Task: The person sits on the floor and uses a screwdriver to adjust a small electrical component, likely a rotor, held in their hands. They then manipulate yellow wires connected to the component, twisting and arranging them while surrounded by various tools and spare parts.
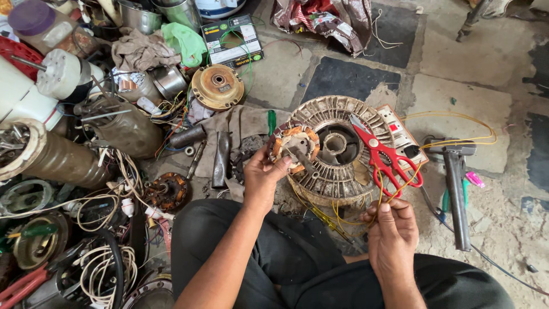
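Note:
My left hand (pixel 262 178) grips a small wound stator (pixel 293 147) with orange copper coils, held up at the left edge of a large round metal motor housing (pixel 333 150) on the floor. My right hand (pixel 392 229) pinches a bundle of thin yellow wires (pixel 373 201) that run from the housing area. Red-handled scissors (pixel 382 156) lie across the housing's right side, just above my right hand. My knees in dark trousers fill the bottom of the view.
A hammer (pixel 457 189) lies to the right on the stone floor. A white switch board (pixel 402 133) sits behind the scissors. Motor parts, coils, wires and cans crowd the left side; a round brass-coloured cover (pixel 217 86) and a green box (pixel 232 41) lie beyond.

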